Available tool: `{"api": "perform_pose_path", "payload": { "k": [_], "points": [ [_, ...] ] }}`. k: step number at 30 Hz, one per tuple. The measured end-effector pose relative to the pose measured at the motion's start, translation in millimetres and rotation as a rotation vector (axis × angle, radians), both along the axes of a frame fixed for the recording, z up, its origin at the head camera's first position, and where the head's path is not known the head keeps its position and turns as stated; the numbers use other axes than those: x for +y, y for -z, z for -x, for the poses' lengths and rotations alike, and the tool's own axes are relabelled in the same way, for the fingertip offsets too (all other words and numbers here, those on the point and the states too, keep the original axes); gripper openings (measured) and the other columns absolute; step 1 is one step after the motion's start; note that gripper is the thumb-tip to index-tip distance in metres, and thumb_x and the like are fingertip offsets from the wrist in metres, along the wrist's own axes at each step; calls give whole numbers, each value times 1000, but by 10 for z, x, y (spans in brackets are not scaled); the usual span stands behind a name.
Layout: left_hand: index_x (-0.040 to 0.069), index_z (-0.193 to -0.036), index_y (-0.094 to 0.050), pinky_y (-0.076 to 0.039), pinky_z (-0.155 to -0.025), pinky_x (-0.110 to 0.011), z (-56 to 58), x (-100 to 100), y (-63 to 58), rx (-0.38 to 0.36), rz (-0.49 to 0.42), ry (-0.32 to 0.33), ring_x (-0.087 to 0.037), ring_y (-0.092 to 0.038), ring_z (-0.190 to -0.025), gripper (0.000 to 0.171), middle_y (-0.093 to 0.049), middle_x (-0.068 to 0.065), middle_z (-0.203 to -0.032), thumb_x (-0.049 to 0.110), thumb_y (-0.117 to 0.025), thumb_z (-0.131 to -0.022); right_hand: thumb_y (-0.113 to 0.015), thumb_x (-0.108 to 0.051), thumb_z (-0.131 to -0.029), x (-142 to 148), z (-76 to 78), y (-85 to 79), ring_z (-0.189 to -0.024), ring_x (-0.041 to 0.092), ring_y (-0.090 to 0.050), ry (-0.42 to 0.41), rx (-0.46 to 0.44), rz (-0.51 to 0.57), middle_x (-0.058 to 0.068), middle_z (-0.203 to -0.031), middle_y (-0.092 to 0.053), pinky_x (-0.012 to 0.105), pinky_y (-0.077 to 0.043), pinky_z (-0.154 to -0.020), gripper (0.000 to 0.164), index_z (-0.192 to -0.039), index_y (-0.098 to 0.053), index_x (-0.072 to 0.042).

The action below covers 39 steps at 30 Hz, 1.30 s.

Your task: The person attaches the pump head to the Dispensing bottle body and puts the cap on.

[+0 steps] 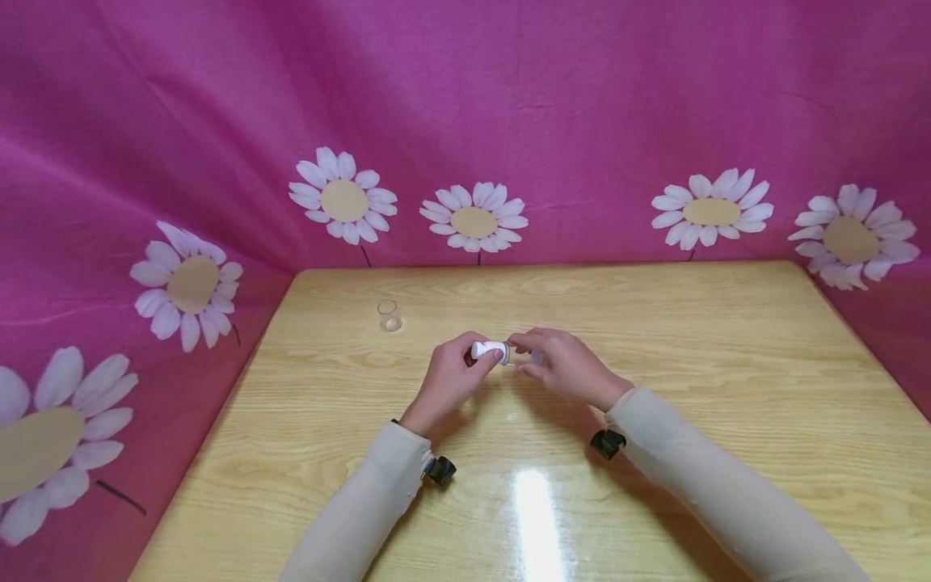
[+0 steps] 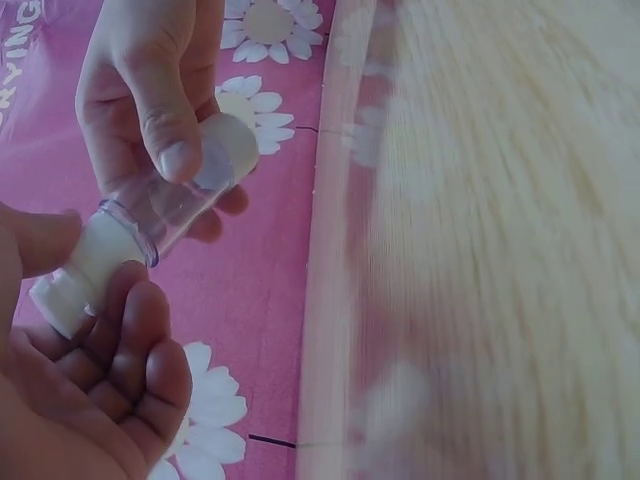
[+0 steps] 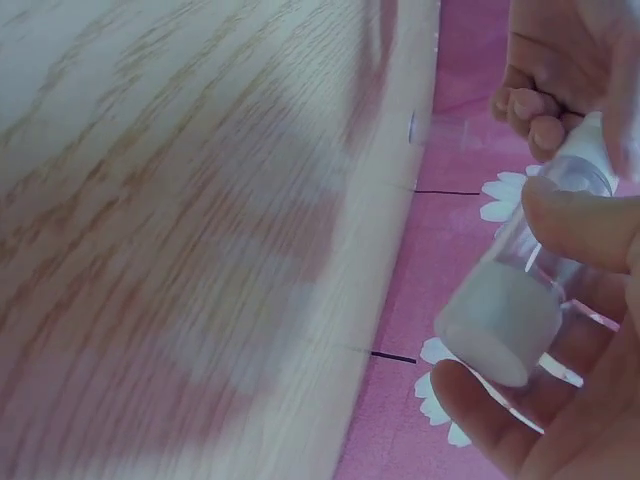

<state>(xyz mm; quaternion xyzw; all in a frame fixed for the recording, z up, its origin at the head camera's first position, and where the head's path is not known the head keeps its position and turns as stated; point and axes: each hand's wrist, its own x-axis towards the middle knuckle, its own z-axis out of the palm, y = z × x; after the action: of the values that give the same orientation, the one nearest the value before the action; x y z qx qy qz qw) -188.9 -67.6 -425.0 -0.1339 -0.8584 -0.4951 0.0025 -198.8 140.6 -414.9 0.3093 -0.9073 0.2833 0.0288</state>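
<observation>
A small clear plastic bottle point(image 2: 172, 210) has a white head point(image 2: 85, 270) at one end and a white section point(image 3: 500, 320) at the other. It lies tilted between the two hands over the middle of the table. My left hand point(image 1: 448, 376) holds the white head between thumb and curled fingers. Around the clear body, my right hand point(image 1: 570, 365) curls its thumb and fingers, as both wrist views show. On the table, back and left of the hands, stands a small clear cup-like piece point(image 1: 389, 317), perhaps the bottle's cap.
The wooden table point(image 1: 727, 364) is bordered at the back and sides by a pink cloth point(image 1: 582, 105) printed with white flowers. A bright reflection lies near the front. Each wrist wears a dark camera point(image 1: 440, 470) on a band.
</observation>
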Motion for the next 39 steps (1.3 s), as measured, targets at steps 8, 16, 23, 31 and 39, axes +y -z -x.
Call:
{"api": "perform_pose_path", "payload": {
  "k": [8, 16, 23, 31, 39],
  "points": [
    [12, -103, -68, -48, -63, -24, -4, -34, 1, -2, 18, 19, -11, -56, -73, 18, -68, -4, -87, 29, -64, -96, -71, -16, -91, 12, 33, 10, -91, 13, -70, -72, -113, 4, 6, -108, -74, 33, -57, -80, 37, -127, -65, -8],
    [15, -97, -70, -46, -59, -25, 8, -32, -51, -27, 15, -16, -12, -54, -67, 19, -65, -2, -81, 33, -64, -95, -76, -20, -87, -33, 29, -17, -85, 11, -67, -35, -122, -14, 10, -111, -70, 31, -57, -79, 42, -125, -65, -8],
    [14, -115, -65, -47, -60, -27, -22, -88, -86, -51, 13, -68, -12, -56, -67, 34, -66, -3, -91, 41, -64, -94, -75, -18, -88, -50, 11, -36, -85, 13, -69, -11, -69, -6, 9, -104, -71, 31, -57, -76, 37, -122, -66, -6],
    [12, -116, -66, -45, -62, -26, -70, -249, 1, -45, -5, -119, -12, -54, -69, 31, -68, -4, -94, 35, -62, -97, -73, -17, -90, -46, 30, 34, -84, 11, -68, 30, -112, 57, 7, -104, -70, 30, -57, -75, 41, -128, -63, -6],
    [10, -116, -66, -45, -61, -25, -78, -280, 12, -38, 4, -113, -12, -54, -69, 30, -67, -4, -92, 31, -63, -95, -68, -17, -94, -92, 138, 34, -83, 17, -70, 79, -163, 178, 11, -107, -70, 30, -57, -73, 45, -136, -57, -7]
  ]
}}
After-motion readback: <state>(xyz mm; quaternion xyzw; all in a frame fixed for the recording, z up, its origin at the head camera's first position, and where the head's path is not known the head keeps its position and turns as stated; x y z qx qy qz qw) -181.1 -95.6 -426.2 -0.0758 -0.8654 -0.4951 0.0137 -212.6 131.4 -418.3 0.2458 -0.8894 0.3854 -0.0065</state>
